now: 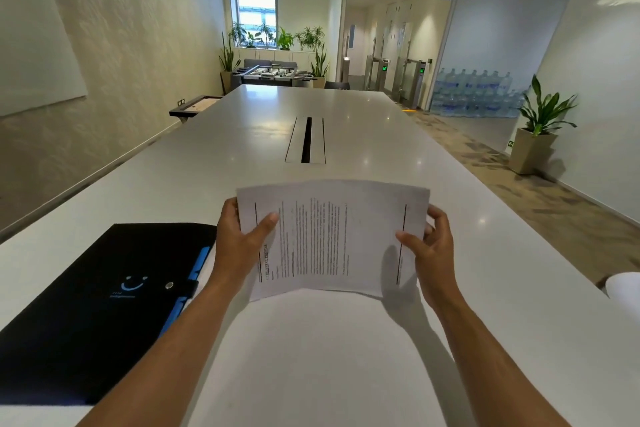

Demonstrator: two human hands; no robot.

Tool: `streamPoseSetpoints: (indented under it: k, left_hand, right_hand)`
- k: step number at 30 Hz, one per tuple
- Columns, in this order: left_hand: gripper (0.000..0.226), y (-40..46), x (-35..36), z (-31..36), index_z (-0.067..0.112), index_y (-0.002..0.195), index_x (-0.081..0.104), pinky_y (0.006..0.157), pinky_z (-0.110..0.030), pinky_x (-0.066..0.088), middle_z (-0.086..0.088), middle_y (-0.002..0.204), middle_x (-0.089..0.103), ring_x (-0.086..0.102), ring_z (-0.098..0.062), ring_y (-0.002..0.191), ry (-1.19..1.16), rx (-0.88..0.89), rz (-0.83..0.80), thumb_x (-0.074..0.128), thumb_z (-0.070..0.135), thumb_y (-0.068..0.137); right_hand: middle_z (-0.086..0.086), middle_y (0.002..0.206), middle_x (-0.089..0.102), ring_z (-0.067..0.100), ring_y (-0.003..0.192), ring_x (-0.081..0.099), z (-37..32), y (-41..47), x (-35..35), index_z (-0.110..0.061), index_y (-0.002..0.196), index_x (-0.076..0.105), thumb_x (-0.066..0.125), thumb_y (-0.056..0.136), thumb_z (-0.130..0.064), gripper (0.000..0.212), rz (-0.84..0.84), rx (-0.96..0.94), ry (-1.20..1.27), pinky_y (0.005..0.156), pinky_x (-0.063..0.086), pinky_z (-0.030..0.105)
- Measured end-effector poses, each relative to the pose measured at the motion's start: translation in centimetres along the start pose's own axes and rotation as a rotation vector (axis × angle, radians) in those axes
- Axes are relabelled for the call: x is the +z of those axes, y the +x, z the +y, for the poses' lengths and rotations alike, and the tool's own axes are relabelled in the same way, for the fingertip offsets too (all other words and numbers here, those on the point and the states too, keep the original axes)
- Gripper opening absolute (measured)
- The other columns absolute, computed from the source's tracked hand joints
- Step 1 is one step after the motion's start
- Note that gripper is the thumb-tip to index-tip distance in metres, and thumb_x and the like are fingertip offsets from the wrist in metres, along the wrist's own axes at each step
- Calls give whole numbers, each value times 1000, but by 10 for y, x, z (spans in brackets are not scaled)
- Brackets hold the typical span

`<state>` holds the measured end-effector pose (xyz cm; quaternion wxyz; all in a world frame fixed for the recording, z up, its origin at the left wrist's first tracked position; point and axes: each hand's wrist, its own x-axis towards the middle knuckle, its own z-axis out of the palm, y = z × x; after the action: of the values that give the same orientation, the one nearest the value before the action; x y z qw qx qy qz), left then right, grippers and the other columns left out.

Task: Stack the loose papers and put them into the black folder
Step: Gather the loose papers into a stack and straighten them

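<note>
The table [346, 340] carries everything I have to work with, long, white and glossy, so I expect sheets to slide on it easily. The folder [104, 295] lies closed at its near left edge, snap fastened, and looks stiffer than anything else here; I judge it needs a hand at the snap side to open. I hold the papers [332, 239] raised over the table's near middle, a thin, light, floppy stack bowing between my grips. My left hand [239, 239] pinches the left short edge, thumb on top; my right hand [433, 246] pinches the right edge likewise. Gripping both ends keeps the sheets from fanning, I think.
</note>
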<state>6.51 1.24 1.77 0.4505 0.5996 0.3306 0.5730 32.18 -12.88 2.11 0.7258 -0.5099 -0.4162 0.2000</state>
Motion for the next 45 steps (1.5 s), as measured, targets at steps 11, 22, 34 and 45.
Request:
streamPoseSetpoints:
  k: [11,22,34,45]
  left_hand:
    - [89,12,7,15,46,142,27,78,-10,51,4,124,39,49,1,111,312,382,-1,73,4,79]
    - [33,9,8,28,18,111,63,74,-5,42,-6,130,40,44,-7,106,514,425,23,60,21,78]
    - [75,-3,3,3,42,138,21,60,-18,56,11,113,48,61,-4,93,165,230,-56,49,5,79]
    - [62,-40,3,-49,44,130,32,71,-32,61,13,118,57,61,-14,106,52,-62,-40,49,-1,91]
  right_hand:
    - [1,128,46,18,113,55,-12,3,7,-48,144,16,68,75,-3,98,43,-268,-260,86,56,33]
    - [-21,110,56,-10,104,51,-19,15,5,-26,115,59,63,79,8,51,94,-370,-494,91,44,15]
    - [-5,109,60,3,90,61,2,13,-6,-31,112,54,58,79,12,54,13,-100,-172,73,54,22]
    - [2,109,67,10,94,66,45,-13,-8,-13,119,56,53,86,12,42,16,131,-147,73,55,20]
